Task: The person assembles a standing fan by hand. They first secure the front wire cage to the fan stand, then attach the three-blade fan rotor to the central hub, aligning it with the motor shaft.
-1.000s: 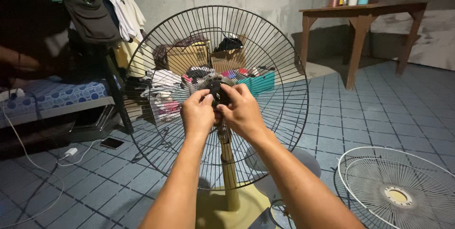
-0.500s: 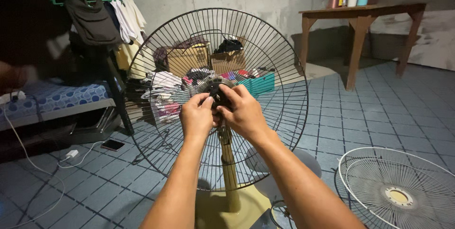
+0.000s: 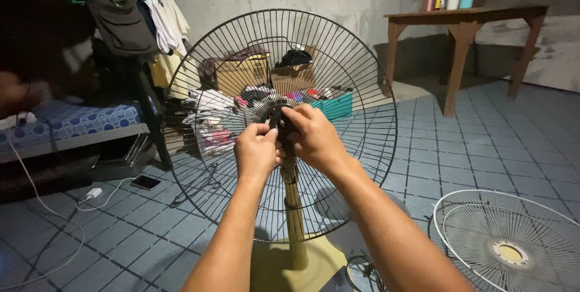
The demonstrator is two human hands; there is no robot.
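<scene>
A black wire fan guard [image 3: 338,74] stands upright on a yellowish pole [image 3: 294,207] with a round base [image 3: 314,262]. At the guard's middle sits a black round hub nut [image 3: 279,117]. My left hand [image 3: 257,153] pinches the hub's lower left side with thumb and fingers. My right hand [image 3: 314,138] curls over the hub's right side and covers most of it. Both forearms reach up from the bottom of the view.
A white fan guard [image 3: 507,243] lies flat on the blue tiled floor at the right. A wooden table [image 3: 459,20] with bottles stands at the back right. Boxes and clothes [image 3: 254,80] sit behind the guard. A bed, a phone [image 3: 145,182] and a cable [image 3: 36,201] are at the left.
My right hand has shifted up and over the hub while the left hand slid slightly lower. The view has moved a little to the left.
</scene>
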